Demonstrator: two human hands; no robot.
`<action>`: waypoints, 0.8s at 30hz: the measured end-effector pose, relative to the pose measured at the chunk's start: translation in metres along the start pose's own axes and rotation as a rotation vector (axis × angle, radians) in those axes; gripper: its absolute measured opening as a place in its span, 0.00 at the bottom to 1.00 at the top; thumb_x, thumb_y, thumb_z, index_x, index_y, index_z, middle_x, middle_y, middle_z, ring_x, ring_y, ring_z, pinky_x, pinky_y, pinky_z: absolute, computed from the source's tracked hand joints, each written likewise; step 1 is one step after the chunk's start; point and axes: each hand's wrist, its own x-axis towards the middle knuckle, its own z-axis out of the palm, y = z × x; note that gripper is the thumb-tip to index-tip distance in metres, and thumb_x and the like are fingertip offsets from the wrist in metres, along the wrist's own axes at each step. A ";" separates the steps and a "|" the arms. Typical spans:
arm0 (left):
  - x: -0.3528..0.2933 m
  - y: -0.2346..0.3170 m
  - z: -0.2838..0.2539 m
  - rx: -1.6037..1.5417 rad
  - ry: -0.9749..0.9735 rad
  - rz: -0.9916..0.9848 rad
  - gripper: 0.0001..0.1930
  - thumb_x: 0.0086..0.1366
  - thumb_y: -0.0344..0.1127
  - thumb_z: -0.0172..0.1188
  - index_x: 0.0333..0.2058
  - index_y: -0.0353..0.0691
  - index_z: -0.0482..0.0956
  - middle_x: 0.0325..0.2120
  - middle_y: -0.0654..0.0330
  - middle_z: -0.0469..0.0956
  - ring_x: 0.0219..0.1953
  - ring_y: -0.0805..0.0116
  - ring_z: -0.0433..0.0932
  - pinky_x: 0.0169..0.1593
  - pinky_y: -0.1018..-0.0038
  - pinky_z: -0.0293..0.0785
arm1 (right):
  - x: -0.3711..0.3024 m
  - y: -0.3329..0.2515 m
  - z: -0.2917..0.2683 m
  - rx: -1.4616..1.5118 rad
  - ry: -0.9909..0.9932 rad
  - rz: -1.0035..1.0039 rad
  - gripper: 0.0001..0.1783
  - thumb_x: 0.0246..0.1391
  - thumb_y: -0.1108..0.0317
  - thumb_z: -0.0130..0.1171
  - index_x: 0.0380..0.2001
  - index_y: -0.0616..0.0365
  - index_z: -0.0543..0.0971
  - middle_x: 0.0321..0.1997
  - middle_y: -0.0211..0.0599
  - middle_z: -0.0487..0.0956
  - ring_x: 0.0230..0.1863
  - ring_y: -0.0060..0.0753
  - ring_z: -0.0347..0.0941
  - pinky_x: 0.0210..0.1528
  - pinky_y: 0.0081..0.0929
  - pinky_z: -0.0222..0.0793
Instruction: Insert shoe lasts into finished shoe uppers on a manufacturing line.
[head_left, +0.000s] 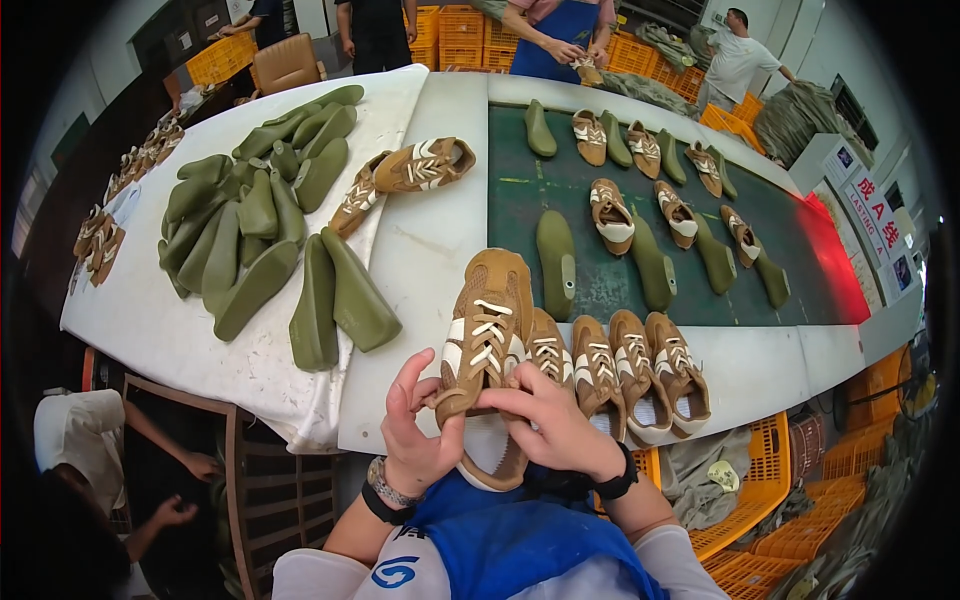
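Observation:
A brown suede sneaker (496, 278) with white side stripes and white laces is held in front of me, toe pointing away. My left hand (412, 432) grips the left side of its collar, thumb near the opening and some fingers raised. At the right side, my right hand (548, 418) pinches the collar, its fingers reaching across the opening by the tongue. The pale insole shows inside the heel. Just right of it, several matching sneakers (632, 360) stand in a row along the table's near edge, one partly hidden behind the held shoe.
Many green shoe lasts (258, 210) are heaped on the white cloth (130, 290) at left, beside two more sneakers (425, 165). Lasts and sneakers lie on a green conveyor belt (600, 285). Orange crates (765, 470) stand at right. A co-worker in a blue apron (540, 60) handles a shoe opposite.

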 end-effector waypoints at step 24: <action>0.036 0.021 -0.015 0.204 -0.459 0.065 0.07 0.44 0.21 0.58 0.24 0.39 0.76 0.51 0.47 0.71 0.45 0.53 0.77 0.44 0.69 0.77 | -0.004 0.016 0.012 0.524 0.733 -0.029 0.22 0.42 0.88 0.56 0.42 0.60 0.67 0.46 0.41 0.66 0.36 0.23 0.69 0.38 0.17 0.68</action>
